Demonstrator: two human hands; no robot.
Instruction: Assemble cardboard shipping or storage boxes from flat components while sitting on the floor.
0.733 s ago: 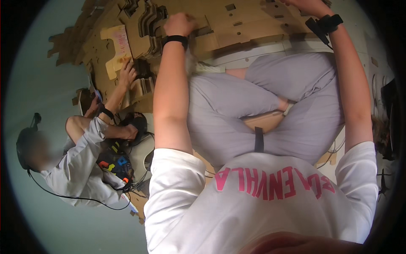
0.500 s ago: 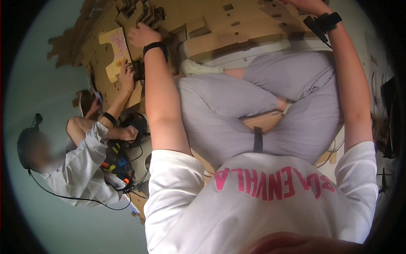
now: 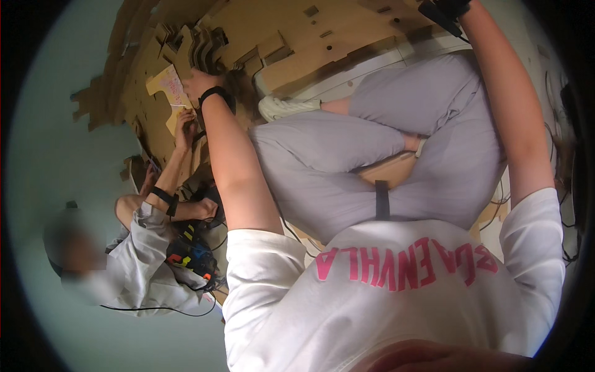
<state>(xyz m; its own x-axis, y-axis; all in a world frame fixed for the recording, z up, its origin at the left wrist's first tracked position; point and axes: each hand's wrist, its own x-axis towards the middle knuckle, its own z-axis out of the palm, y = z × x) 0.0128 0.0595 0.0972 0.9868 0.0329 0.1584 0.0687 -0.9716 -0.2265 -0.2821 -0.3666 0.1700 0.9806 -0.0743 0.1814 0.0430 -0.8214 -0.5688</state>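
My left hand (image 3: pixel 202 82), a black band at its wrist, reaches to the right edge of a yellow cut-out cardboard piece (image 3: pixel 160 85) with pinkish print. Its fingers are small and blurred, so I cannot tell whether they grip the edge or only touch it. Just beyond the hand stand several wavy brown cardboard pieces (image 3: pixel 203 51) in a row. Another person's hand (image 3: pixel 185 128) is at the near end of the yellow piece. My right forearm (image 3: pixel 505 93) runs out at the upper right; its black wrist strap (image 3: pixel 451 11) shows, but the hand lies beyond the picture.
Flat brown cardboard sheets (image 3: pixel 356 28) with small holes cover the floor ahead. My crossed legs (image 3: pixel 322 142) fill the middle. At the left sits the other person (image 3: pixel 139 260), beside a dark bag (image 3: pixel 193 248) and loose black cables.
The whole view has shifted, with the cardboard lower in it. My left hand remains beside the yellow piece. My right hand, partly visible before, has left the picture.
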